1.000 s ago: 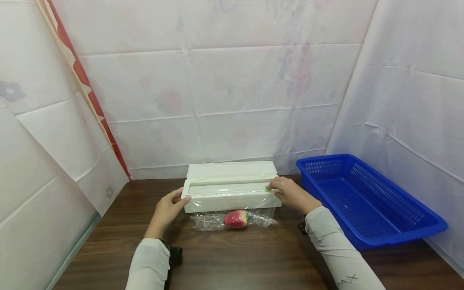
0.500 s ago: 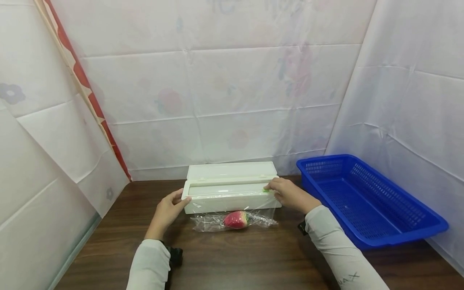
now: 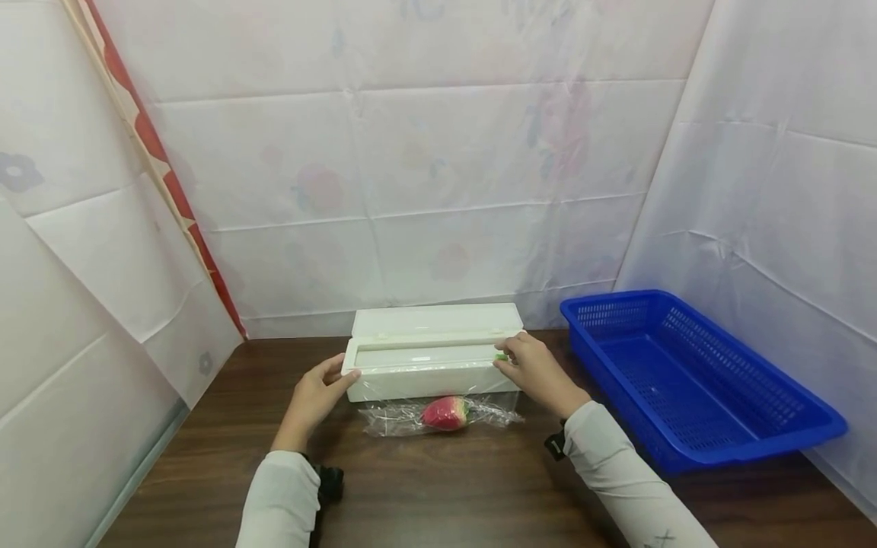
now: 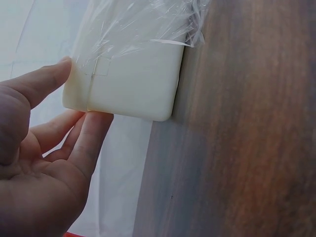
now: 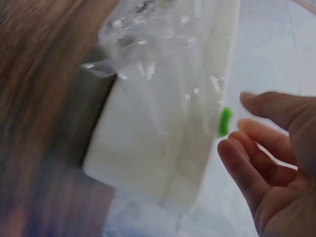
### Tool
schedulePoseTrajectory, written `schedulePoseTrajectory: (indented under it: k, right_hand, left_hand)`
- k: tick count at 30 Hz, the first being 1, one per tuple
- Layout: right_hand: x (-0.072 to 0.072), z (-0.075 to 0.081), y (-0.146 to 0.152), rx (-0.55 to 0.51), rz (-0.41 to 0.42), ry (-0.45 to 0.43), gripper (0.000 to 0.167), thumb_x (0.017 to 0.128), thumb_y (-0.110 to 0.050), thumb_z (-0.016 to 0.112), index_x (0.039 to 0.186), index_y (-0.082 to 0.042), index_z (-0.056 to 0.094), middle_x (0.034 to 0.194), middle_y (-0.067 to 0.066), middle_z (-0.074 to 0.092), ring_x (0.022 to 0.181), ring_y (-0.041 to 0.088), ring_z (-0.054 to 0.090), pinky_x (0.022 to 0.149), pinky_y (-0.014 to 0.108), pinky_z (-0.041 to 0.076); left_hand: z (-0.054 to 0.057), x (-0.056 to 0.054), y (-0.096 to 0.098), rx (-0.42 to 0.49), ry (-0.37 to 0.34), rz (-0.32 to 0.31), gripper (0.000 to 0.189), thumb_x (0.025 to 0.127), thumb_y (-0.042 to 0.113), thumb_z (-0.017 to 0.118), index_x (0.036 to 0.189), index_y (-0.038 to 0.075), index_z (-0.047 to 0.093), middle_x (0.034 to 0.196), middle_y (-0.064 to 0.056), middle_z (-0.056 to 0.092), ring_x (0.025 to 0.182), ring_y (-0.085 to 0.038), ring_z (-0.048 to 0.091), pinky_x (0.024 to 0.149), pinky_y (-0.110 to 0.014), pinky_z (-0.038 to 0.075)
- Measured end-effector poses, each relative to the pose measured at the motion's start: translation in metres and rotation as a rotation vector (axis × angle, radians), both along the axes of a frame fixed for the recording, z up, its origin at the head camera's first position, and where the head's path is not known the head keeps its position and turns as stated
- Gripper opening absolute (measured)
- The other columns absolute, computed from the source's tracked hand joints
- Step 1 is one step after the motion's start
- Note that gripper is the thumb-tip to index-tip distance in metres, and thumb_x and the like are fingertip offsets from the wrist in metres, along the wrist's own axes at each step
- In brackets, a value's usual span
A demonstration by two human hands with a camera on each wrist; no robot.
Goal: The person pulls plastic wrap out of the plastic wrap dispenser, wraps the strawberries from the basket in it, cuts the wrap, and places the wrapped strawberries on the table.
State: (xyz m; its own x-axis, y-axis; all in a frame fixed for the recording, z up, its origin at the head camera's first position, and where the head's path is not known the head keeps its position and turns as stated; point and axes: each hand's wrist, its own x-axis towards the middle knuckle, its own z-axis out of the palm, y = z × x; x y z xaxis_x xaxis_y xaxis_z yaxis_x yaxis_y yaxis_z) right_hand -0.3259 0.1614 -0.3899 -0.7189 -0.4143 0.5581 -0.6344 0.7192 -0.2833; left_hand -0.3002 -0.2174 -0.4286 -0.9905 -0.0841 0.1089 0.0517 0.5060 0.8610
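Note:
A white cling film dispenser (image 3: 425, 380) lies across the table with its lid (image 3: 438, 320) raised at the back. Clear cling film (image 3: 397, 421) hangs over its front onto the tabletop, round a red strawberry-like piece (image 3: 445, 413) with a pale, greenish end. My left hand (image 3: 317, 399) grips the dispenser's left end, thumb on one side and fingers on the other, as the left wrist view (image 4: 54, 133) shows. At the right end is a small green slide cutter (image 5: 224, 122). My right hand (image 3: 541, 373) is around the cutter, thumb and fingers spread apart beside it.
A blue perforated plastic basket (image 3: 685, 449) stands on the right of the brown wooden table (image 3: 445, 495). White patterned sheeting (image 3: 438, 167) rises behind the dispenser and along both sides.
My right hand has shifted slightly left along the dispenser, and its thumb and fingers have parted. The green cutter sits a little further left. My left hand stays on the left end.

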Motion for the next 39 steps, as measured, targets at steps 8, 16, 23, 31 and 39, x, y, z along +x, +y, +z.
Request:
schedulePoseTrajectory:
  k: [8,16,23,31,39]
  right_hand:
    - [-0.006,-0.007,0.003,-0.014,-0.084,-0.060,0.023,0.082,-0.016,0.085,0.096,-0.003,0.073,0.078,0.002,0.056,0.069,0.013,0.051,0.062,0.032,0.047]
    - [-0.008,-0.005,0.004,0.038,-0.081,-0.053,0.019,0.082,-0.019,0.085,0.089,-0.007,0.072,0.074,-0.001,0.055,0.067,0.011,0.049,0.061,0.030,0.046]
    - [-0.012,-0.008,0.005,0.098,-0.068,0.024,0.018,0.083,-0.021,0.084,0.090,-0.010,0.071,0.077,-0.005,0.056,0.068,0.010,0.052,0.063,0.031,0.048]
    - [-0.012,-0.010,0.007,0.163,-0.012,0.098,0.018,0.084,-0.019,0.084,0.092,-0.011,0.070,0.084,-0.001,0.062,0.072,0.012,0.061,0.064,0.033,0.053]
    - [-0.014,-0.007,0.007,0.206,0.041,0.150,0.019,0.083,-0.017,0.085,0.093,-0.012,0.070,0.088,0.000,0.065,0.074,0.014,0.067,0.065,0.033,0.055]
  left_hand:
    - [0.000,-0.001,0.003,0.003,0.000,0.004,0.073,0.096,0.042,0.069,0.150,0.001,0.043,0.141,-0.022,0.054,0.126,-0.037,0.054,0.099,-0.053,0.047]
    - [0.001,-0.001,0.001,-0.002,0.005,0.010,0.072,0.096,0.041,0.068,0.150,0.000,0.043,0.141,-0.023,0.054,0.126,-0.038,0.054,0.099,-0.053,0.046]
    - [0.001,-0.001,0.001,0.005,0.002,0.011,0.072,0.096,0.041,0.068,0.150,0.001,0.043,0.141,-0.023,0.053,0.127,-0.037,0.053,0.100,-0.053,0.046]
    - [0.000,0.001,0.000,0.000,0.005,0.002,0.073,0.097,0.042,0.068,0.150,0.000,0.042,0.142,-0.023,0.053,0.127,-0.037,0.054,0.100,-0.053,0.046]
    - [-0.001,0.000,0.000,-0.013,0.015,0.004,0.071,0.097,0.041,0.067,0.151,0.002,0.042,0.141,-0.023,0.054,0.126,-0.038,0.054,0.097,-0.052,0.048]
